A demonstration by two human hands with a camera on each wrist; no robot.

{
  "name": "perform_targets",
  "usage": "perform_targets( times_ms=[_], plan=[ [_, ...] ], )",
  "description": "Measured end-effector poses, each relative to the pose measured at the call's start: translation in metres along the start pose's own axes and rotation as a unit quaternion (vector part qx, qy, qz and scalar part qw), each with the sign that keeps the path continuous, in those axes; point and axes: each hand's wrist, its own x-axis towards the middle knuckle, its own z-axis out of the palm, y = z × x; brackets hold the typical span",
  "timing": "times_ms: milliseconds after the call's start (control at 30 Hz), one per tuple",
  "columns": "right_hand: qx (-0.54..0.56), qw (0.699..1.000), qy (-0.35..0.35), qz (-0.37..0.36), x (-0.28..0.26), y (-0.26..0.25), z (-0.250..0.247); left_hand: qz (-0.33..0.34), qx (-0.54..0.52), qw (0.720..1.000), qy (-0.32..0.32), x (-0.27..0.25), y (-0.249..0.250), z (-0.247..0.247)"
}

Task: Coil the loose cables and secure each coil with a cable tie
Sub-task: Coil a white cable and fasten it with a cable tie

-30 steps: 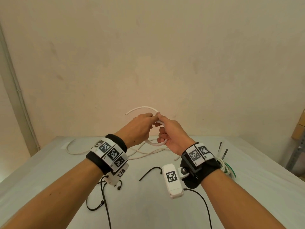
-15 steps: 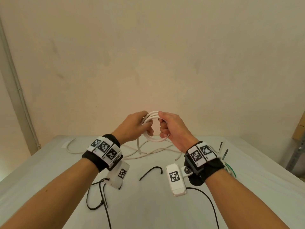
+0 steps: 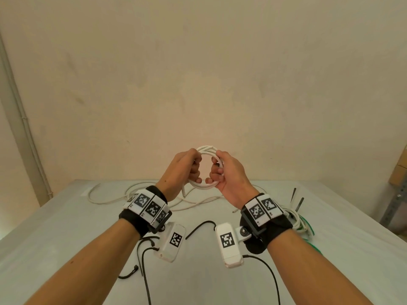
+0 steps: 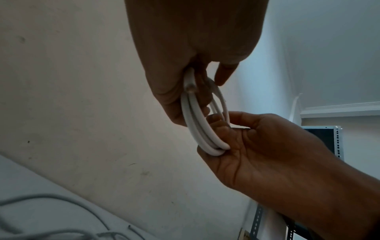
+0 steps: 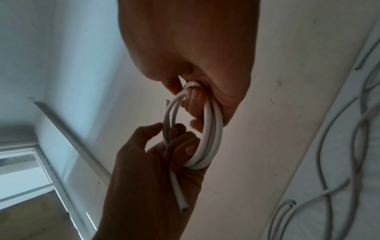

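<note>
Coiling looks done, I think: my left hand [image 3: 184, 172] and right hand [image 3: 229, 172] both grip the white coil [image 3: 206, 187] above the surface [image 3: 66, 227], so next I need a black tie [image 3: 199, 227] at 6 o'clock.

you've got two hands, left hand [image 3: 182, 170] and right hand [image 3: 229, 175], on one white coil [image 3: 206, 187], plus three black cable ties [image 3: 200, 227] near you on one table [image 3: 66, 216].
</note>
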Motion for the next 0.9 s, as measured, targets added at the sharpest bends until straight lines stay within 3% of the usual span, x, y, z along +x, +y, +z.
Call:
perform_targets(
  times_ms=[100,167,233,300,367,433,700,800,900],
  plan=[
    [-0.072,0.997,-0.021,0.013,-0.001,-0.007,-0.001,-0.006,0.046,0.999,0.007,-0.001,0.0,0.0],
    [-0.168,0.985,-0.025,-0.016,-0.001,-0.01,0.0,-0.011,0.064,0.998,0.003,-0.001,0.002,-0.001],
    [-0.291,0.953,-0.013,-0.079,-0.002,-0.01,0.001,-0.022,0.073,0.997,0.004,0.0,0.006,-0.001],
    [-0.405,0.901,0.01,-0.153,-0.001,-0.006,-0.001,-0.037,0.071,0.997,0.011,0.003,0.009,-0.002],
    [-0.453,0.865,0.024,-0.214,0.003,0.001,-0.003,-0.046,0.057,0.997,0.015,0.005,0.011,-0.003],
    [-0.463,0.851,0.039,-0.243,0.004,0.006,-0.004,-0.052,0.037,0.998,0.028,0.005,0.012,-0.002],
    [-0.366,0.905,0.042,-0.213,-0.004,0.013,0.011,-0.046,-0.042,0.993,0.098,0.007,0.014,0.005],
    [-0.187,0.973,0.009,-0.135,-0.005,0.014,0.014,-0.046,-0.03,0.994,0.098,0.008,0.014,0.003],
    [-0.081,0.995,-0.018,-0.054,-0.009,0.007,0.02,-0.043,0.017,0.993,0.105,0.009,0.014,0.0]
  ],
)
